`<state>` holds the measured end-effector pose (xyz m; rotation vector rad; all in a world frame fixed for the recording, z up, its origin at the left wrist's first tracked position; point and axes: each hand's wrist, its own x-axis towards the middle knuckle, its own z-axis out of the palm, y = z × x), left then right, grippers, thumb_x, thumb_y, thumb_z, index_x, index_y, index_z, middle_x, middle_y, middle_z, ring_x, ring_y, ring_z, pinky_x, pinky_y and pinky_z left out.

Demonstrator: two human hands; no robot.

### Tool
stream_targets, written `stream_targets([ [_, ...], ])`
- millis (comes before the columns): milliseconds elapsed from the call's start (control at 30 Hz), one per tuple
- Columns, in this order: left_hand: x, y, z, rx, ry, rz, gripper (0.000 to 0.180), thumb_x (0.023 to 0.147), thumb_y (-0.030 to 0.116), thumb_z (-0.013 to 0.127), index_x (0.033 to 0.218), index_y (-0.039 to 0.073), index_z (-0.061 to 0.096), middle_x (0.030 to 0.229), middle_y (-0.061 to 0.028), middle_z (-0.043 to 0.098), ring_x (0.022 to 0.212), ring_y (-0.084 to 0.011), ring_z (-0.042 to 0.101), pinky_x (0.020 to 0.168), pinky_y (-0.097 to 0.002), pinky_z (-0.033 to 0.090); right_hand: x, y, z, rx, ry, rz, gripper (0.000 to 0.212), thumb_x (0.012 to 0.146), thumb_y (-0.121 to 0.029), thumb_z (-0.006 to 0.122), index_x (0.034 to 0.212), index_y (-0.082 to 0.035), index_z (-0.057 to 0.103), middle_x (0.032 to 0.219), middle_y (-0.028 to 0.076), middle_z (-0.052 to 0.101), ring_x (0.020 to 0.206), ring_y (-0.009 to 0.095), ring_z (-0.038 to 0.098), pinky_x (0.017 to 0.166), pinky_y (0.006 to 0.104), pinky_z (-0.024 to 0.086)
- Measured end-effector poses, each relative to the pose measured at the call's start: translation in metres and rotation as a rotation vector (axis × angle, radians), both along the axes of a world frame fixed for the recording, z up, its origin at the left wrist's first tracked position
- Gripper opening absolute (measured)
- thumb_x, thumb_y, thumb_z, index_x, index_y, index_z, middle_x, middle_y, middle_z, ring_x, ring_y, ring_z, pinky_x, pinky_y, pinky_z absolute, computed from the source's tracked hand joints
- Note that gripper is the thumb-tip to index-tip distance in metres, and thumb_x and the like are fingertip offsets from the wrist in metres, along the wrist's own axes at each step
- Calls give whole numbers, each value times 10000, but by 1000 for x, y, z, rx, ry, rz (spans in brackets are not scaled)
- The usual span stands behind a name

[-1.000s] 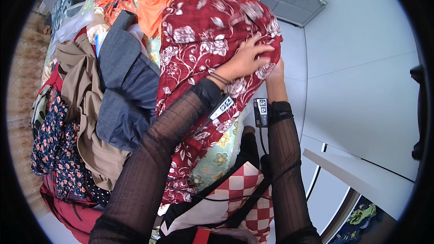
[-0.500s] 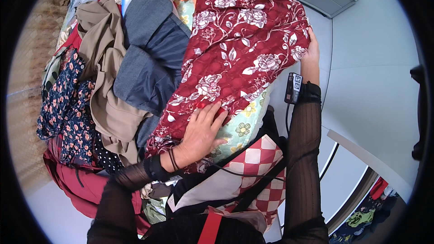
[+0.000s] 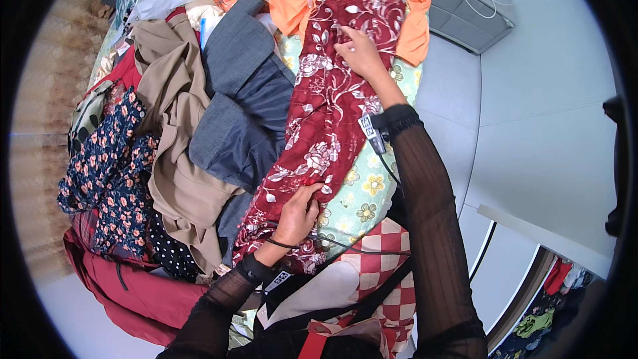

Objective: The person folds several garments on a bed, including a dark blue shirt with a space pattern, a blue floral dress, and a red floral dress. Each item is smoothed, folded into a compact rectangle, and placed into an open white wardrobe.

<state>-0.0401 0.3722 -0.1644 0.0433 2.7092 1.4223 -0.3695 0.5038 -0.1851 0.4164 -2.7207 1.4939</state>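
Observation:
A dark red garment with white flowers lies lengthwise in a narrow folded strip on a pale green flowered sheet. My right hand rests on its far part, fingers stretched out and apart on top of the cloth. Close to me, my left hand has its fingers bent together on the garment's right edge, pinching the cloth. Under the garment's far end spreads a bright orange cloth.
Left of the garment lie a grey-blue lined garment, a brown one and a navy floral one. A maroon garment hangs at the near left edge. A grey padded bed end stands at the far right.
My right hand has moved far and left, bringing the garment's right side over so it is narrower. The orange cloth and sheet show more. My left fingers have curled at the edge.

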Motion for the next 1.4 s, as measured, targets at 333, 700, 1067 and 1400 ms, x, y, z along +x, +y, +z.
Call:
stream_targets([
  [333,-5,-3,10,44,-64,-45,353,813,17,587,1165,15,557,1034,-207,602,1000,-389,576,845,-398,481,111,5,-15,598,342,226,403,874,-319,611,1184,-61,602,1279,142,547,1204,332,465,1035,406,369],
  [700,100,-146,71,10,-43,291,265,860,67,646,1120,23,620,959,-93,637,818,-166,625,723,-274,497,281,8,50,32,160,476,151,868,-156,592,947,-56,673,932,103,678,803,278,654,729,360,526],
  [1067,184,-131,56,-295,16,-56,762,646,224,823,1293,26,470,1326,-197,433,1211,-375,443,1013,-412,385,447,-14,41,463,-154,816,507,719,-260,734,1166,-80,577,1003,65,598,978,264,539,791,389,438],
  [1400,226,-122,62,-317,134,-105,736,694,359,775,1297,49,490,1300,-139,512,1171,-312,492,971,-410,376,501,10,63,221,157,772,268,637,-13,624,849,-155,706,818,-1,522,854,207,502,725,327,387],
])
